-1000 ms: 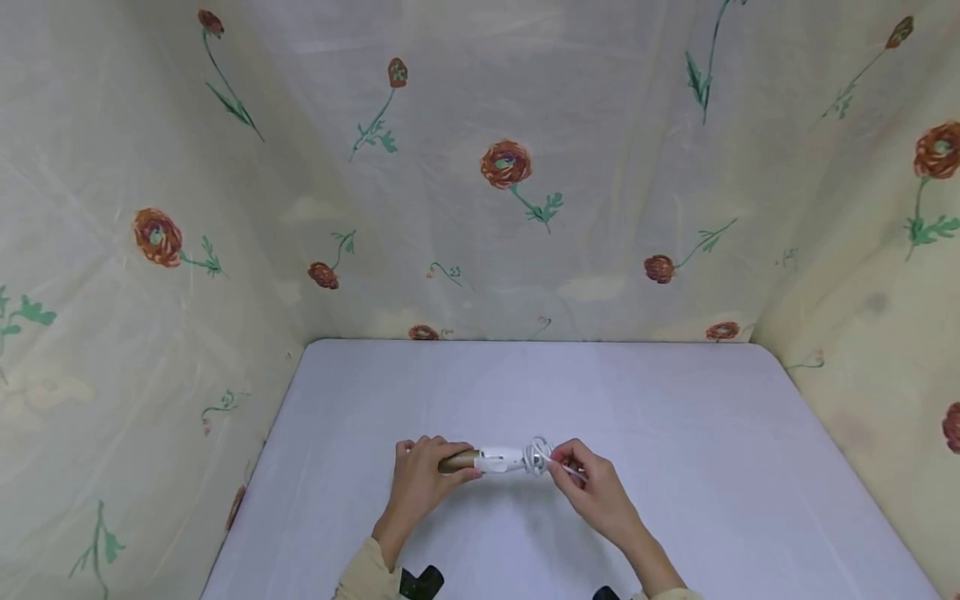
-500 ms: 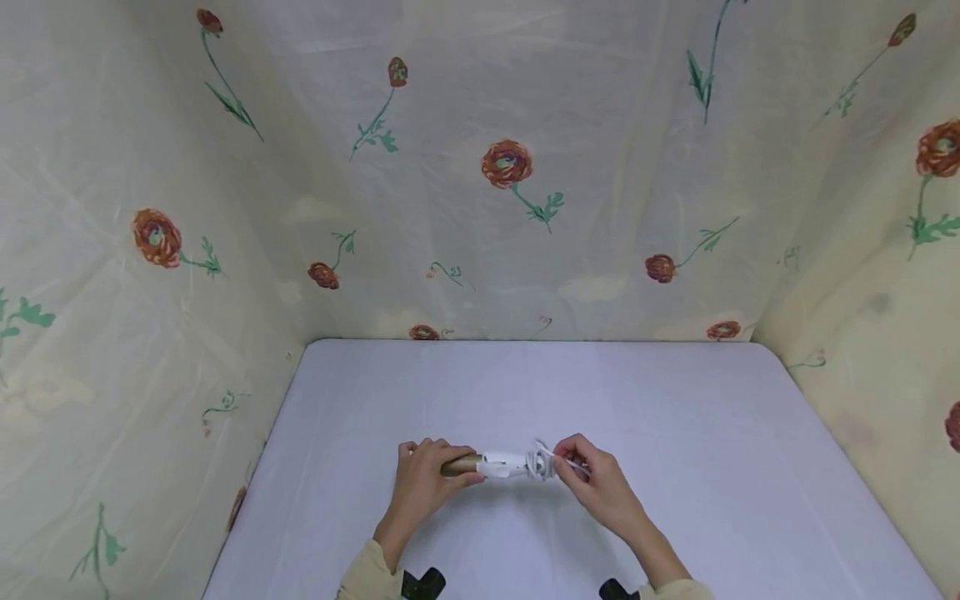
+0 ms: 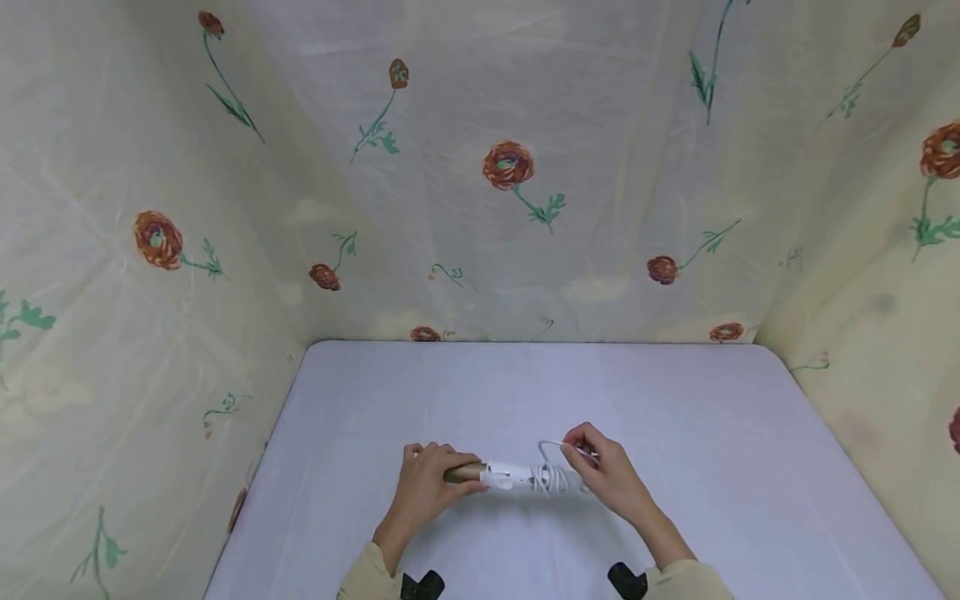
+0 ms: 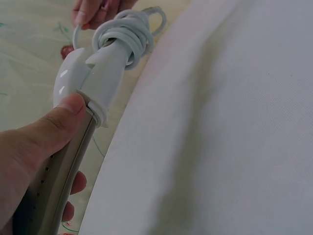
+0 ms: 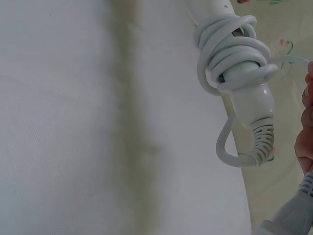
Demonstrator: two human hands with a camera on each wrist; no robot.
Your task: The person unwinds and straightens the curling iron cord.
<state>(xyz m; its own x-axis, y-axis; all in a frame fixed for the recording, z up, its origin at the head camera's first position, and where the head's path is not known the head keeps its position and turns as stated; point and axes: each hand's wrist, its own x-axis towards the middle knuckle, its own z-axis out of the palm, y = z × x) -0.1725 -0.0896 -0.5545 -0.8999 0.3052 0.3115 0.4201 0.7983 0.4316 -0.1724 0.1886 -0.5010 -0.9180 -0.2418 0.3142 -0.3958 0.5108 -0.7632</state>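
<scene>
Head view, left hand: the left hand [image 3: 427, 492] grips the gold barrel of the curling iron [image 3: 498, 476], fingers curled around it.
Head view, right hand: the right hand [image 3: 607, 475] pinches the white cord [image 3: 553, 477] close to the coils, and one loop rises above the fingers.
Head view, place: the curling iron is above the white table [image 3: 720, 433], near its front edge, about the middle between left and right edges.
Left wrist view: the thumb [image 4: 58, 122] presses on the barrel just under the white collar; the cord [image 4: 128, 35] is wound several times around the white handle [image 4: 95, 73].
Right wrist view: the coils [image 5: 232, 54] sit tight on the handle; the ribbed strain relief [image 5: 261, 137] hangs below.
Writing: no brand or label can be read in any view.
Background: a cream curtain with red flowers [image 3: 508, 167] surrounds the table.
</scene>
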